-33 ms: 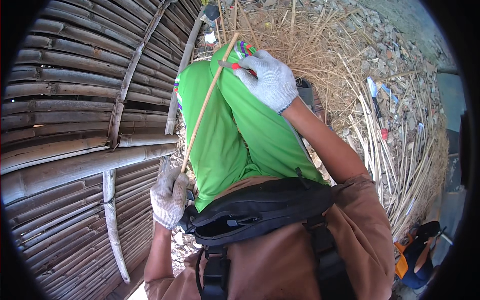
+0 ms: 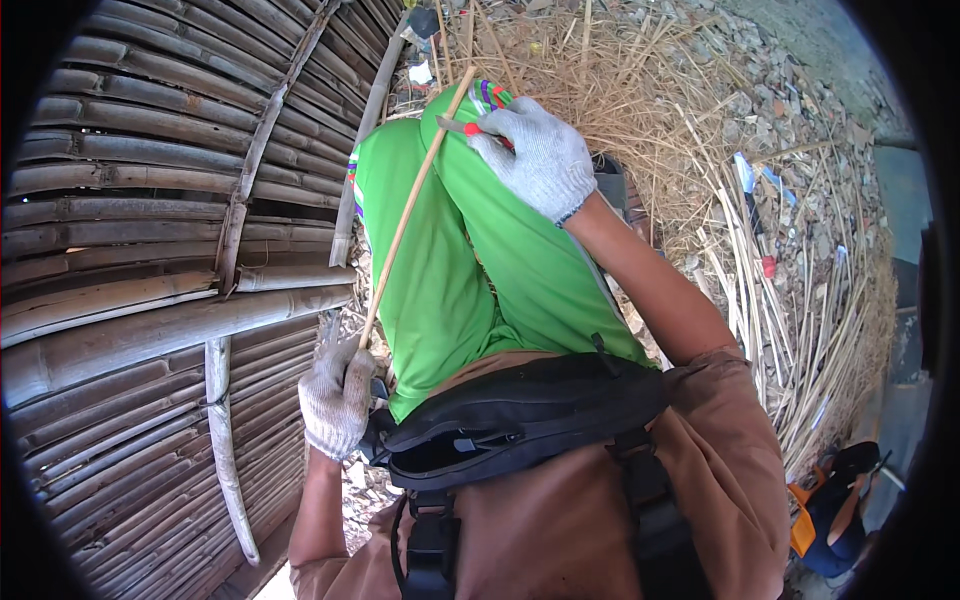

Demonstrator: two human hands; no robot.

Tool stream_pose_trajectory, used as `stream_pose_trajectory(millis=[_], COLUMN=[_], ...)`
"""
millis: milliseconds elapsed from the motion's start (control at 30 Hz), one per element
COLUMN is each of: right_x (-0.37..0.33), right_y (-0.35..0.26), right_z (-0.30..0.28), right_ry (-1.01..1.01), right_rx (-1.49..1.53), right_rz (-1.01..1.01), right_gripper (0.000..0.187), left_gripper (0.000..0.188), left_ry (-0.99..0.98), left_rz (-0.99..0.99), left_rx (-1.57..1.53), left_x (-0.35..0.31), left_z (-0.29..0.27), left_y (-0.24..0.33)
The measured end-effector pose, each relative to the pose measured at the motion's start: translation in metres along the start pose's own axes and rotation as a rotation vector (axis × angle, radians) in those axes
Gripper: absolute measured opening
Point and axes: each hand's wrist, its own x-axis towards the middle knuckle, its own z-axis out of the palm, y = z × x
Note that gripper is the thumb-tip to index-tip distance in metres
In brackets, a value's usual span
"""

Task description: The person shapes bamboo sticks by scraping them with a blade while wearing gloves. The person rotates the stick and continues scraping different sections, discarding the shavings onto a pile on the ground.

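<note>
A long, thin bamboo strip (image 2: 410,215) slants across my green trouser legs, its far end near my knees. My left hand (image 2: 337,400), in a pale work glove, is closed around the strip's near end, beside my left hip. In my gloved right hand (image 2: 540,160) is a small knife (image 2: 472,129) with a red handle, gripped above my right knee. The knife's short blade points left and crosses the strip near its far end; whether it touches or cuts in, I cannot tell. My fingers hide most of the handle.
A bamboo slat wall (image 2: 140,180) stands close on my left. Straw-like shavings (image 2: 640,90) cover the stony ground ahead, and a pile of thin strips (image 2: 780,330) lies to the right. A black waist bag (image 2: 520,415) sits open on my lap. Another person (image 2: 840,510) is at the lower right.
</note>
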Motion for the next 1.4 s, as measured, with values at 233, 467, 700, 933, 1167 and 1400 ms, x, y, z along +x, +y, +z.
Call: stream_pose_trajectory(millis=[233, 467, 700, 933, 1167, 1400], right_x=[0.000, 0.001, -0.005, 0.001, 0.004, 0.001], right_y=[-0.001, 0.003, 0.005, -0.003, 0.001, -0.005], right_z=[0.004, 0.007, 0.011, -0.003, -0.009, -0.005], right_ry=[-0.023, 0.029, 0.148, -0.047, -0.100, -0.092], right_rx=[-0.016, -0.041, 0.061, -0.018, 0.021, 0.016], right_rz=[0.003, 0.037, 0.077, 0.046, 0.000, 0.028], right_gripper=[0.028, 0.028, 0.020, 0.022, 0.026, 0.025], left_gripper=[0.023, 0.021, 0.024, 0.033, 0.031, 0.032], left_ry=[0.115, 0.152, 0.082, -0.061, -0.202, -0.186], left_rz=[0.129, 0.237, 0.111, -0.063, -0.241, -0.236], left_rx=[0.135, 0.229, 0.045, -0.211, -0.477, -0.505], left_x=[-0.050, -0.060, -0.018, 0.053, 0.114, 0.099], left_z=[-0.015, -0.018, 0.011, 0.035, 0.038, 0.031], left_y=[-0.032, -0.066, -0.032, 0.013, 0.051, 0.048])
